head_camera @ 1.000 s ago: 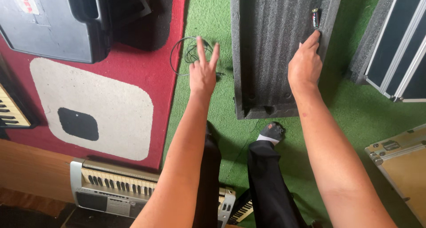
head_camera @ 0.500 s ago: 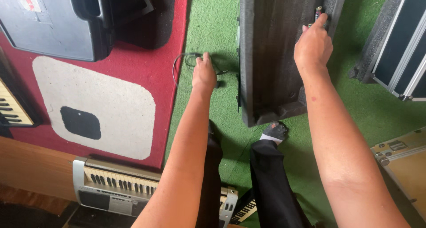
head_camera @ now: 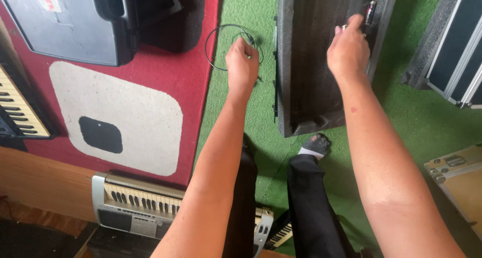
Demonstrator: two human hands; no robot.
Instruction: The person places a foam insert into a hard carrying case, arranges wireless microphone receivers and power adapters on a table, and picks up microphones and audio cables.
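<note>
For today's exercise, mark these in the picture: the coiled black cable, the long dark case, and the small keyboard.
coiled black cable (head_camera: pixel 215 47), head view, left arc of loop.
long dark case (head_camera: pixel 306 77), head view, middle of panel.
small keyboard (head_camera: pixel 143 204), head view, on its keys.

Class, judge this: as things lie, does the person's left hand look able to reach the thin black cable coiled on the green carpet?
Probably yes: the left hand hovers right over the thin black cable on the green carpet, and nothing lies between them.
</note>
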